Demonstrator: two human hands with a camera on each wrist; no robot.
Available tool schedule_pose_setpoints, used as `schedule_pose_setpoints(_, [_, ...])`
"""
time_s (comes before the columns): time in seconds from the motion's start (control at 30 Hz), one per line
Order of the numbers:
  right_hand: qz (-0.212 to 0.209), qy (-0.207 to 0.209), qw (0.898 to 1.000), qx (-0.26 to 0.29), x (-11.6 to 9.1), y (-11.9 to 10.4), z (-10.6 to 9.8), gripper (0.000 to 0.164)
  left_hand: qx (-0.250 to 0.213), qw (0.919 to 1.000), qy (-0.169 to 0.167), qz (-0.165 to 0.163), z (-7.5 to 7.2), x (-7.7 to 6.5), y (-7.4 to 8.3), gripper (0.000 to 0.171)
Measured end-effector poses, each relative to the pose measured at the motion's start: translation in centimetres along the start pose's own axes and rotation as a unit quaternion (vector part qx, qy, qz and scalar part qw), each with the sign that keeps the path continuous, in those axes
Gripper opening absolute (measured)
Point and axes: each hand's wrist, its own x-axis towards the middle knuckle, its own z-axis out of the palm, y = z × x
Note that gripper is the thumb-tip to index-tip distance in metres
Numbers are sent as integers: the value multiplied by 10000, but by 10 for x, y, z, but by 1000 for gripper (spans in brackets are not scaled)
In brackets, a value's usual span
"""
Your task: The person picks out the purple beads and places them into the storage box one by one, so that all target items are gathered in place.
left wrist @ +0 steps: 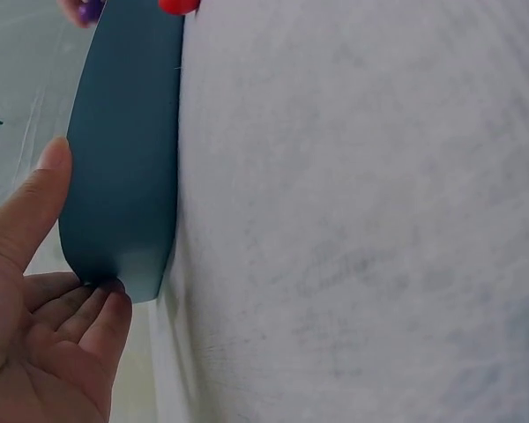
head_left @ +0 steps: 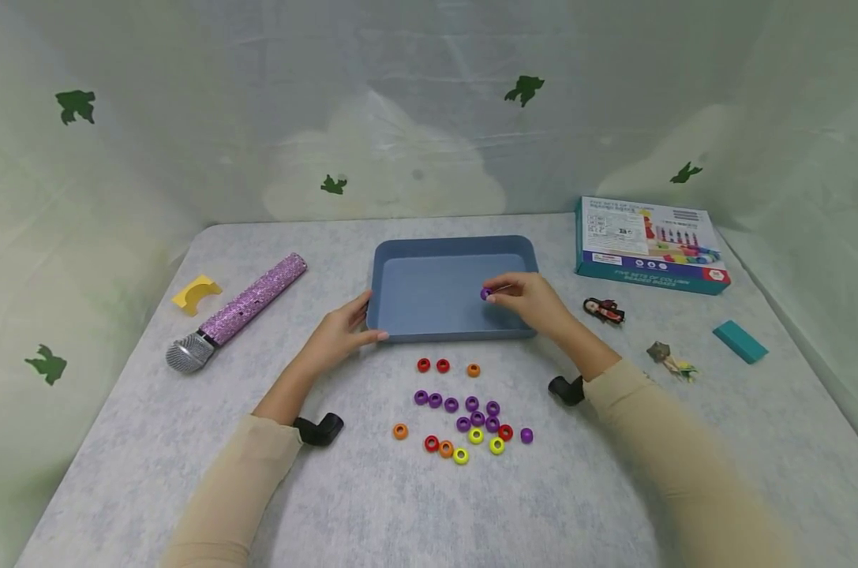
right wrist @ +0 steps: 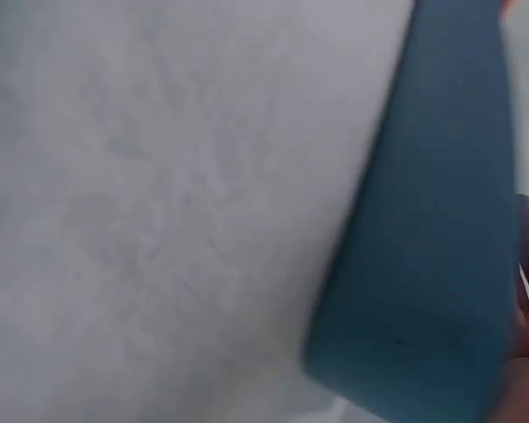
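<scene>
A blue-grey rectangular tray lies on the table. My left hand holds its near left corner, the thumb on the front rim and the fingers along the left side. In the left wrist view that hand is against the tray's outer wall. Over the right part of the tray, my right hand pinches a purple bead between thumb and fingertips. The right wrist view shows mostly the tray wall, blurred. Nearer me lie loose purple beads, red beads, orange beads and yellow beads.
On the left are a glittery pink microphone and a yellow arch block. A boxed bead set stands at the back right. Nearby lie a small doll, a second small figure and a teal block.
</scene>
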Motion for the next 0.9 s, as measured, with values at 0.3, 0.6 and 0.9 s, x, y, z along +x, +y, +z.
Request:
schedule_pose_setpoints(0.3, [430, -253, 9961, -722, 27, 19, 8, 24, 123, 9999, -14, -59, -1, 0, 1, 85])
schedule_pose_setpoints(0.6, [372, -472, 9940, -917, 25, 14, 10, 24, 234, 9997, -20, -115, -1, -1, 3, 87])
schedule_pose_setpoints(0.9, [-339, -319, 9971, -608, -3, -6, 3, 40, 283, 9995, -7, -110, -1, 0, 2, 86])
